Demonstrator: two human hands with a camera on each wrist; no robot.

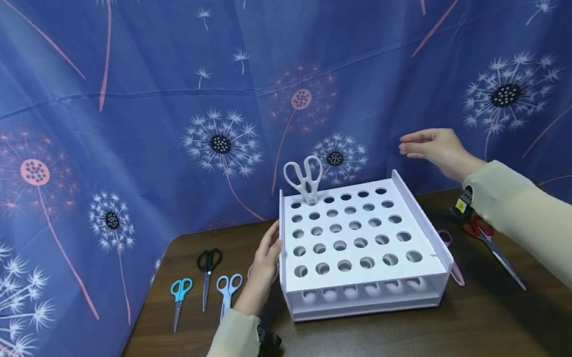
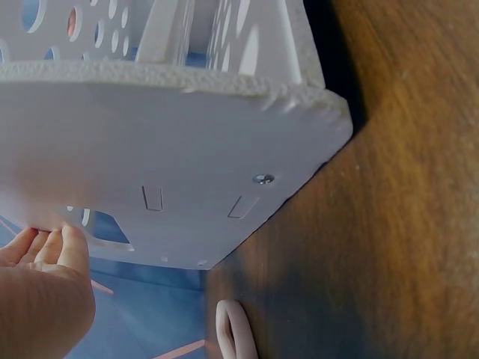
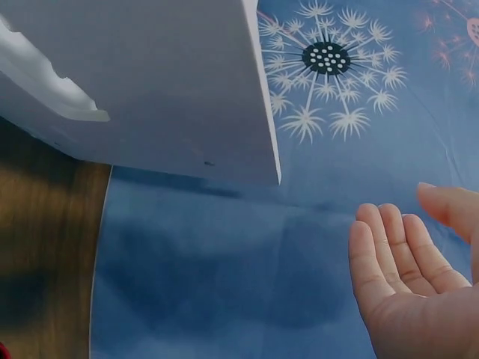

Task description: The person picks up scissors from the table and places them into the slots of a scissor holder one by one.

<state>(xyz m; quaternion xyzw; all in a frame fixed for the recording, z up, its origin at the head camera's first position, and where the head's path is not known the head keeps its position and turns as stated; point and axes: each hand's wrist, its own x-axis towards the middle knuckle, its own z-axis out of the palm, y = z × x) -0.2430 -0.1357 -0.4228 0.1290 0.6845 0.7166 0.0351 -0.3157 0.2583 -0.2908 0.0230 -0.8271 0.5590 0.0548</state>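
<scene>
A white rack (image 1: 350, 235) with rows of round holes stands on the table. White scissors (image 1: 308, 184) sit upright in its back row, blades down and handles up. My left hand (image 1: 264, 268) rests against the rack's left side. In the left wrist view, the fingertips (image 2: 73, 239) are right at the side panel near a cut-out, and nothing is gripped. Raised beyond the rack's back right corner is my right hand (image 1: 442, 153). Its palm and extended fingers (image 3: 368, 254) show in the right wrist view, holding nothing.
Left of the rack lie turquoise scissors (image 1: 179, 299), black scissors (image 1: 208, 273) and light blue scissors (image 1: 227, 292). On the right are red-handled scissors (image 1: 497, 252) and pink scissors (image 1: 457, 274) partly hidden by the rack. A blue dandelion-print cloth (image 1: 157, 136) hangs behind the wooden table (image 1: 356, 353).
</scene>
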